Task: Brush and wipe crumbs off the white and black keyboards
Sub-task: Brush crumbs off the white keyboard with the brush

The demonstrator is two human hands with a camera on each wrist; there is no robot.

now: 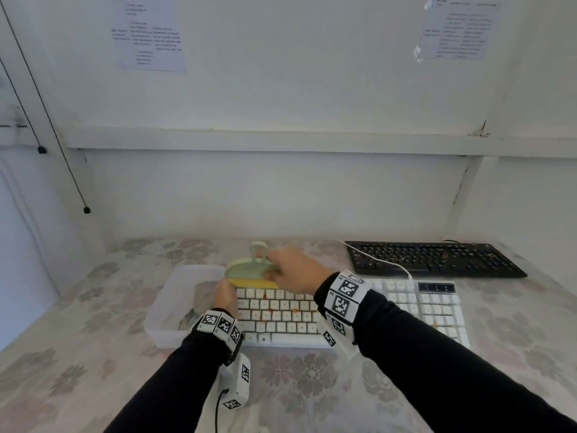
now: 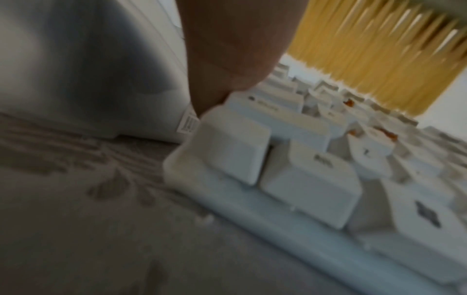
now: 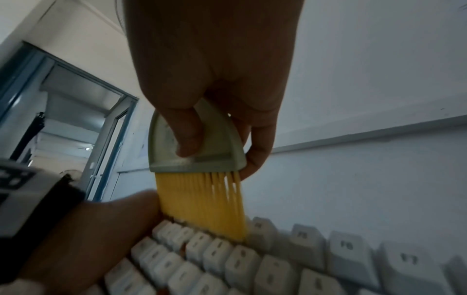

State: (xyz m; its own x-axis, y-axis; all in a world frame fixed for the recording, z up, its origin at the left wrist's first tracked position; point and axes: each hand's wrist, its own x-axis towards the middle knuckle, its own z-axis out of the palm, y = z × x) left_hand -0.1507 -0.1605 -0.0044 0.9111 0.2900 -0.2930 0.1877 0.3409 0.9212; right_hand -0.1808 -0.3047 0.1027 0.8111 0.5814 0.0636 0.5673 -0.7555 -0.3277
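The white keyboard (image 1: pixel 421 307) lies mid-table with orange crumbs (image 1: pixel 294 311) between its keys. My right hand (image 1: pixel 293 270) grips a pale green brush (image 1: pixel 246 268) whose yellow bristles (image 3: pixel 202 205) touch the top key row at the keyboard's far left. My left hand (image 1: pixel 226 296) holds the keyboard's left edge, beside the bristles. In the left wrist view a finger (image 2: pixel 227 49) comes down onto the edge keys (image 2: pixel 310 185), with crumbs (image 2: pixel 350 102) further in. The black keyboard (image 1: pixel 434 259) lies behind, at the right.
A clear plastic container (image 1: pixel 184 301) stands right against the white keyboard's left end. A white cable (image 1: pixel 384 260) runs over the black keyboard's left part. The flowered tablecloth (image 1: pixel 93 354) covers the table; walls close in behind and on both sides.
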